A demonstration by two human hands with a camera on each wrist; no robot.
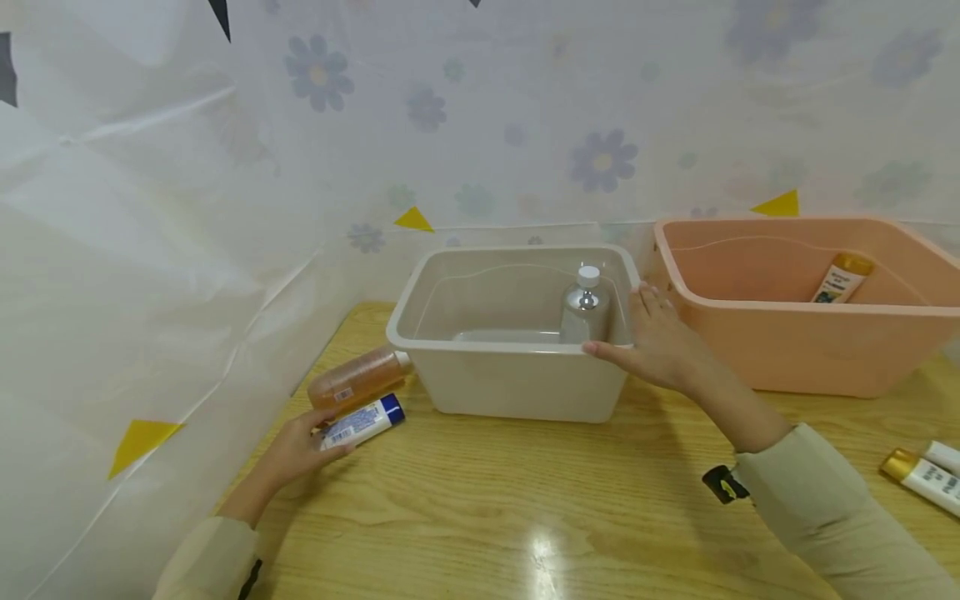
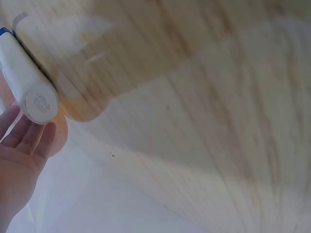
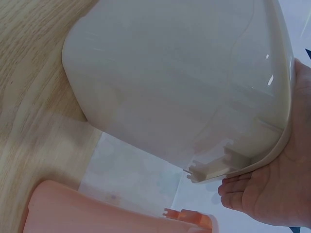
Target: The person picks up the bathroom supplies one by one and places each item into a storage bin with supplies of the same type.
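Note:
My left hand (image 1: 300,442) lies on the wooden table (image 1: 487,508) at the left, its straight fingers (image 2: 22,141) touching the end of a white tube with a blue cap (image 1: 363,421) (image 2: 24,77). An orange bottle (image 1: 352,379) lies just behind the tube. My right hand (image 1: 656,346) rests flat against the near right corner of a white bin (image 1: 480,346), with the palm (image 3: 272,194) on the rim and the thumb along the front edge. Inside the white bin (image 3: 170,82) stands a clear bottle with a white cap (image 1: 587,308).
A pink bin (image 1: 787,350) (image 3: 97,216) stands right of the white one and holds a gold-capped tube (image 1: 843,279). Two more tubes (image 1: 926,475) lie at the table's right edge. A flowered plastic sheet (image 1: 187,208) walls in the back and left.

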